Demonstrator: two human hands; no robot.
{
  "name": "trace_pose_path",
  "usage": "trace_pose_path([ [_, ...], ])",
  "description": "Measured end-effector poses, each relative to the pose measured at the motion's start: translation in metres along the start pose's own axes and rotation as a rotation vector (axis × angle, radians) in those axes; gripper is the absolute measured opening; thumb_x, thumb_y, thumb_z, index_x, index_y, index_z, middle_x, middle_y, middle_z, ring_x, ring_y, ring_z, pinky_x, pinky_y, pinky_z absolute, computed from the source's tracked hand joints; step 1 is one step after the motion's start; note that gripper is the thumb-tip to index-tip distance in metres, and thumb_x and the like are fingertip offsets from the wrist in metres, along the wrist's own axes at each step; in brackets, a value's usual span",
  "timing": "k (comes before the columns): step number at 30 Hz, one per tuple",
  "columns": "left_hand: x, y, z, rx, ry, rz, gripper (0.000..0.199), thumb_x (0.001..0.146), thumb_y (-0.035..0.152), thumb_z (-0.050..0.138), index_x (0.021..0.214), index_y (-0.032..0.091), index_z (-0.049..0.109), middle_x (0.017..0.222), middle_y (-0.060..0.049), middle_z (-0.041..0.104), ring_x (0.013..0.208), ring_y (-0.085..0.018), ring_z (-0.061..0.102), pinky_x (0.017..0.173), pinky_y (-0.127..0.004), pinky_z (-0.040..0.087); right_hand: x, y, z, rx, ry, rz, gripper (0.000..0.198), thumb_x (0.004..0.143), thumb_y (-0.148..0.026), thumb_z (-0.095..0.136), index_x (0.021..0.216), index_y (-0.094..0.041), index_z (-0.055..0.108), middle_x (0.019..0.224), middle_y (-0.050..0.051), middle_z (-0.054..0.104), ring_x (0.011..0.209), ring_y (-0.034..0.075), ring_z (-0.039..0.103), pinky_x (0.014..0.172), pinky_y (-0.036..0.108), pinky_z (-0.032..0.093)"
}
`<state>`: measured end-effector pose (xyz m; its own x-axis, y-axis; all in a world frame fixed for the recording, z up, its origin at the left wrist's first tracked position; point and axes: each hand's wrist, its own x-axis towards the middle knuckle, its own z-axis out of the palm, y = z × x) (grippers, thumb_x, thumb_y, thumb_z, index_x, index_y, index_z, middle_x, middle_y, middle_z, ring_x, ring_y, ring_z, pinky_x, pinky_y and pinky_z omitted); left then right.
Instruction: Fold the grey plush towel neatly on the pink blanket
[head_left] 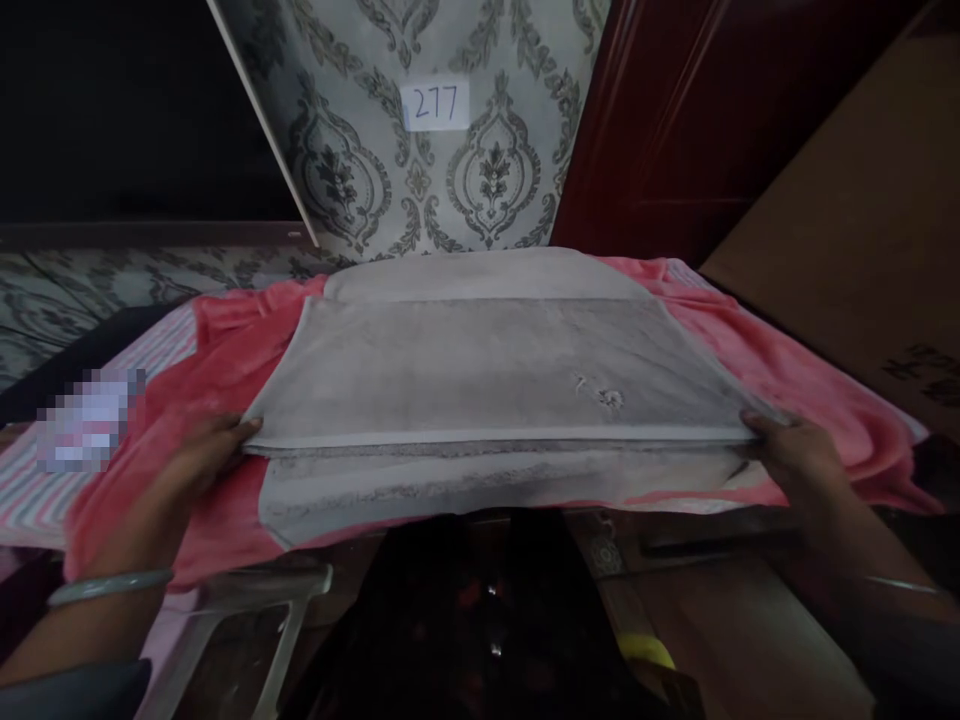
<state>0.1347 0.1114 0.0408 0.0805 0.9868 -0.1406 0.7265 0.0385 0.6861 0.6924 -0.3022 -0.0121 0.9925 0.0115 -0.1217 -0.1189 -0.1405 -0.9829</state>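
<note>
A grey towel with a small embroidered motif at its right lies folded over, its near edge lifted and stretched level between my hands. My left hand pinches the near left corner, thumb on top. At the near right corner, my right hand grips the same edge in the same way. Beneath the raised edge, a lower grey layer of cloth shows. Under it all spreads a pink plush blanket, rumpled on both sides.
A striped cloth lies under the blanket at the left. Behind stand a dark screen, a patterned wall with a paper marked 277, and a dark red panel. A cardboard box is at right, a stool below left.
</note>
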Motion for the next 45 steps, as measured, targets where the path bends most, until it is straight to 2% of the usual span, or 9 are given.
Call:
trace_pose_path([
  [5, -0.010, -0.001, 0.001, -0.070, -0.096, -0.120, 0.031, 0.087, 0.044, 0.060, 0.072, 0.018, 0.052, 0.048, 0.009, 0.041, 0.048, -0.008, 0.038, 0.048, -0.017, 0.030, 0.002, 0.010, -0.015, -0.090, 0.092, -0.017, 0.025, 0.063, -0.003, 0.072, 0.083, -0.019, 0.068, 0.071, 0.008, 0.065, 0.058, 0.021, 0.062, 0.056, 0.040, 0.055],
  [9, -0.022, 0.002, 0.005, -0.088, 0.021, -0.033, 0.027, 0.082, 0.045, 0.061, 0.076, 0.020, 0.056, 0.048, 0.008, 0.045, 0.050, -0.011, 0.042, 0.046, -0.019, 0.032, -0.021, 0.013, -0.017, -0.450, 0.228, -0.727, 0.028, 0.071, -0.014, 0.070, 0.099, -0.016, 0.071, 0.099, 0.021, 0.071, 0.103, 0.038, 0.066, 0.095, 0.060, 0.047],
  [11, -0.027, 0.005, 0.007, -0.088, 0.086, -0.001, 0.019, 0.080, 0.039, 0.060, 0.081, 0.021, 0.057, 0.053, 0.007, 0.049, 0.053, -0.013, 0.046, 0.049, -0.021, 0.036, -0.052, 0.013, 0.000, -0.456, 0.067, -1.043, 0.027, 0.082, -0.026, 0.064, 0.107, -0.018, 0.070, 0.111, 0.019, 0.070, 0.111, 0.037, 0.063, 0.098, 0.061, 0.047],
  [16, -0.032, 0.006, 0.019, 0.178, 0.350, 0.154, 0.019, 0.080, 0.033, 0.055, 0.094, 0.021, 0.056, 0.088, -0.001, 0.063, 0.082, -0.022, 0.060, 0.073, -0.036, 0.050, -0.137, 0.015, 0.076, -0.351, -0.582, -1.319, 0.021, 0.096, -0.028, 0.056, 0.113, -0.026, 0.069, 0.118, 0.010, 0.069, 0.111, 0.026, 0.063, 0.098, 0.049, 0.051],
  [19, -0.043, 0.009, 0.044, 0.481, 0.468, 0.478, 0.027, 0.085, 0.034, 0.050, 0.103, 0.016, 0.059, 0.111, -0.014, 0.063, 0.104, -0.034, 0.057, 0.091, -0.052, 0.047, -0.156, 0.019, 0.106, -0.369, -0.763, -1.368, 0.026, 0.096, -0.026, 0.058, 0.120, -0.025, 0.067, 0.122, 0.009, 0.068, 0.113, 0.026, 0.061, 0.098, 0.049, 0.051],
  [23, -0.075, 0.024, 0.104, 0.456, 0.219, 1.028, 0.029, 0.093, 0.032, 0.044, 0.107, 0.015, 0.063, 0.113, -0.016, 0.066, 0.108, -0.031, 0.059, 0.094, -0.046, 0.046, -0.153, 0.030, 0.115, -0.392, -0.799, -1.345, 0.029, 0.097, -0.022, 0.054, 0.123, -0.026, 0.067, 0.121, 0.008, 0.068, 0.110, 0.026, 0.062, 0.094, 0.050, 0.053],
  [26, -0.096, 0.042, 0.140, 0.392, 0.106, 1.239, 0.028, 0.096, 0.029, 0.047, 0.116, 0.018, 0.063, 0.120, -0.014, 0.066, 0.112, -0.029, 0.058, 0.093, -0.044, 0.046, -0.151, 0.036, 0.113, -0.390, -0.779, -1.330, 0.033, 0.097, -0.019, 0.052, 0.126, -0.028, 0.065, 0.122, 0.008, 0.068, 0.111, 0.026, 0.062, 0.095, 0.051, 0.052],
  [32, -0.104, 0.065, 0.156, 0.410, 0.080, 1.325, 0.024, 0.097, 0.024, 0.048, 0.113, 0.017, 0.066, 0.111, -0.013, 0.069, 0.102, -0.027, 0.059, 0.081, -0.040, 0.048, -0.160, 0.040, 0.119, -0.400, -0.672, -1.310, 0.032, 0.096, -0.015, 0.049, 0.120, -0.026, 0.068, 0.117, 0.009, 0.069, 0.108, 0.026, 0.061, 0.093, 0.050, 0.051],
  [45, -0.102, 0.054, 0.161, 0.370, 0.169, 1.408, 0.025, 0.092, 0.008, 0.047, 0.100, 0.019, 0.069, 0.090, -0.008, 0.067, 0.082, -0.022, 0.055, 0.070, -0.036, 0.042, -0.167, 0.053, 0.122, -0.269, -0.522, -1.355, 0.032, 0.093, -0.011, 0.051, 0.109, -0.028, 0.073, 0.094, 0.006, 0.070, 0.091, 0.023, 0.062, 0.080, 0.042, 0.051],
])
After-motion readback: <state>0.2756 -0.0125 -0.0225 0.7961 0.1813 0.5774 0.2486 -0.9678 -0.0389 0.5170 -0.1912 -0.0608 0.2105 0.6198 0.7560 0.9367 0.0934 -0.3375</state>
